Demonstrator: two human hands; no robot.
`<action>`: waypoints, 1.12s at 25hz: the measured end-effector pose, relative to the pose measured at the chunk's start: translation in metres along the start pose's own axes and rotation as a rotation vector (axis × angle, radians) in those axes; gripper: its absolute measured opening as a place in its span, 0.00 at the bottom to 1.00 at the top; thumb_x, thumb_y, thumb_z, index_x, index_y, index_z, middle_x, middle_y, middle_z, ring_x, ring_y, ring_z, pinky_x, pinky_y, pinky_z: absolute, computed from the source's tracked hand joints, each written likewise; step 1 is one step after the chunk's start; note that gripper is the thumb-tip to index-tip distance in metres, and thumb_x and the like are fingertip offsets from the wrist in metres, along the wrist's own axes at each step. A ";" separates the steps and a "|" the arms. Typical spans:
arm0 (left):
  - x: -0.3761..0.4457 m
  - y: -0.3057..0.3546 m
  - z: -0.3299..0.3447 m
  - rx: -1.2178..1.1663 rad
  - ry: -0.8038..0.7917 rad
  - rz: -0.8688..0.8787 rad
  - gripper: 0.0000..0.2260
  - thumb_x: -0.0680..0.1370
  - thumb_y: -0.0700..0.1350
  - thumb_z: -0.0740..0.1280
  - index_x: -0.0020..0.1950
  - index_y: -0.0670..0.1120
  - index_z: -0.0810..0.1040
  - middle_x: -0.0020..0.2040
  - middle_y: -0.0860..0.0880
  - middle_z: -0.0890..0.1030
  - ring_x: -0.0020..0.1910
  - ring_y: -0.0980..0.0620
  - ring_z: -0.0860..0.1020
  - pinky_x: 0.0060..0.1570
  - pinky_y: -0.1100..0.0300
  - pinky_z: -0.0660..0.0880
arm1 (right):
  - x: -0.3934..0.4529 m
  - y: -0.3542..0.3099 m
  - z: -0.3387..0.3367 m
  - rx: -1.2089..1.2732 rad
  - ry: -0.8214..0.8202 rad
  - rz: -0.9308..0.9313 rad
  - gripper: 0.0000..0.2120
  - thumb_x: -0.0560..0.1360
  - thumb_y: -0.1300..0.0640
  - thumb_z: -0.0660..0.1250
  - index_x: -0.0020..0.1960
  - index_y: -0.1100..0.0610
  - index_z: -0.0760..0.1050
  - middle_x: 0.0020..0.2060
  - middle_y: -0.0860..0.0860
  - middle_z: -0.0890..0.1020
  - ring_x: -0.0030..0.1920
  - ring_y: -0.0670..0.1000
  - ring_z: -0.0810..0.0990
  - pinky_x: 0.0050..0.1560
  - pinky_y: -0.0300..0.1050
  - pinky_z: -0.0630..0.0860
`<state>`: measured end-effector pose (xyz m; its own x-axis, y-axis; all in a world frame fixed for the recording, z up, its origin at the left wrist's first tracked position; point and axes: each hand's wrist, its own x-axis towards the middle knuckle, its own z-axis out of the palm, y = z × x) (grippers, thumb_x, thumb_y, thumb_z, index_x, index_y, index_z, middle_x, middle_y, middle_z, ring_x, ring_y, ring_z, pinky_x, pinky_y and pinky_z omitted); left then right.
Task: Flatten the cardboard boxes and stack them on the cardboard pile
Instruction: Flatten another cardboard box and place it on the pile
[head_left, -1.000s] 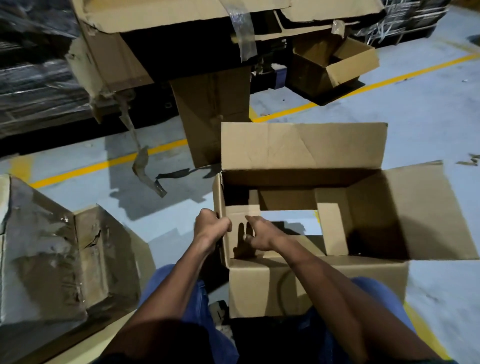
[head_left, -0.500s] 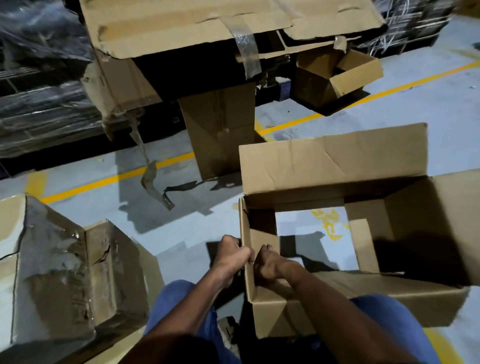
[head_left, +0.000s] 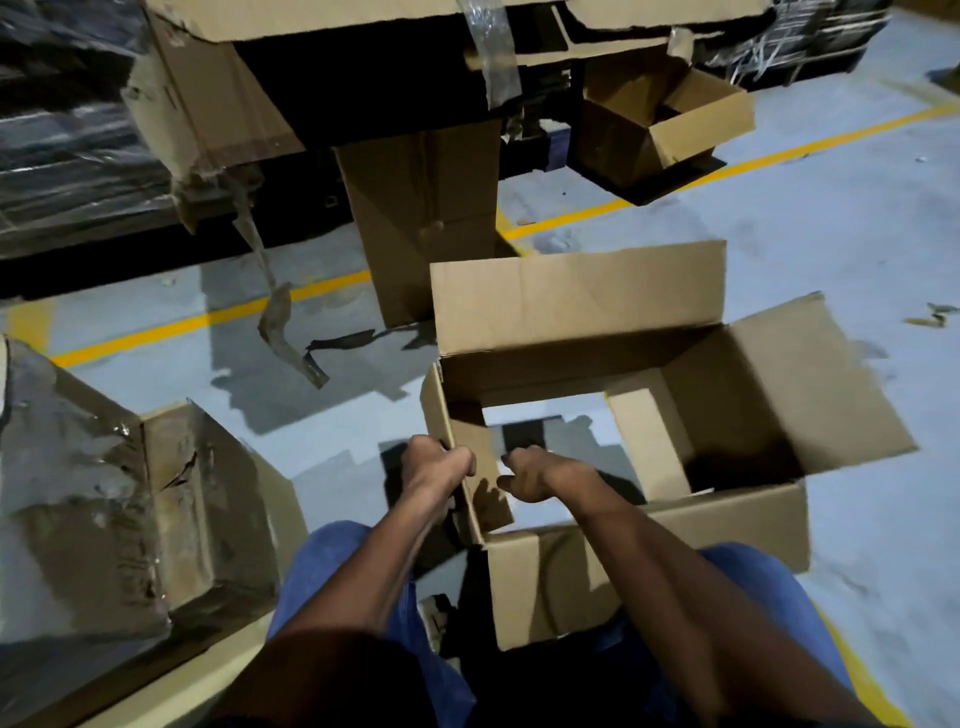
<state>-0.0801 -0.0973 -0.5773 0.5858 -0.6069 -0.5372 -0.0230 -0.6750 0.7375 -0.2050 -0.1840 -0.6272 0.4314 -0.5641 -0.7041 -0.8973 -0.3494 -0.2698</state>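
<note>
Gripping the left end wall of the open brown corrugated cardboard box (head_left: 644, 582), the left hand (head_left: 436, 467) has its fingers curled over the wall's top edge from the outside. The right hand (head_left: 535, 475) is inside the box, just beside the left hand, fingers curled with the thumb toward the same wall; whether it grasps a flap or only rests against it cannot be determined. The box sits directly in front of both hands, its near wall against the person's blue-trousered legs (head_left: 343, 582). Its long axis runs left to right, tilted slightly so the right end lies farther from the hands. The opening faces upward; the bottom is open at the centre, showing grey concrete floor (head_left: 540, 410) between two inner flaps. The far top flap stands upright beyond the hands, and the right top flap splays outward. To the left of the left hand stands a crumpled tape-covered carton (head_left: 130, 519). Beyond the hands rises a cardboard pile (head_left: 415, 218), with a small open brown box (head_left: 660, 124) to its right. A yellow painted line (head_left: 779, 156) crosses the floor.
</note>
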 end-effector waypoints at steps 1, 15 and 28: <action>0.001 0.000 -0.001 -0.008 0.014 -0.007 0.05 0.67 0.36 0.71 0.41 0.41 0.79 0.36 0.46 0.81 0.34 0.48 0.80 0.29 0.58 0.78 | -0.004 0.000 -0.005 0.007 -0.003 0.001 0.24 0.81 0.45 0.60 0.72 0.57 0.69 0.72 0.59 0.72 0.68 0.61 0.73 0.67 0.55 0.72; 0.013 -0.002 -0.015 -0.276 0.133 -0.098 0.06 0.67 0.36 0.71 0.43 0.40 0.80 0.41 0.42 0.84 0.37 0.45 0.82 0.35 0.53 0.81 | -0.026 0.005 -0.024 -0.094 -0.089 0.023 0.33 0.79 0.31 0.51 0.63 0.58 0.75 0.70 0.57 0.73 0.65 0.59 0.74 0.68 0.58 0.69; 0.026 0.000 -0.017 -0.539 0.296 -0.226 0.08 0.67 0.32 0.67 0.45 0.33 0.77 0.38 0.40 0.80 0.31 0.44 0.79 0.38 0.43 0.81 | -0.099 -0.028 -0.051 -0.087 -0.153 -0.056 0.26 0.81 0.38 0.56 0.62 0.59 0.77 0.57 0.54 0.81 0.57 0.57 0.81 0.62 0.55 0.77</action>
<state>-0.0510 -0.1058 -0.5839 0.7285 -0.2821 -0.6243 0.4909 -0.4206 0.7629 -0.2179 -0.1564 -0.5161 0.4551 -0.4239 -0.7831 -0.8580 -0.4439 -0.2584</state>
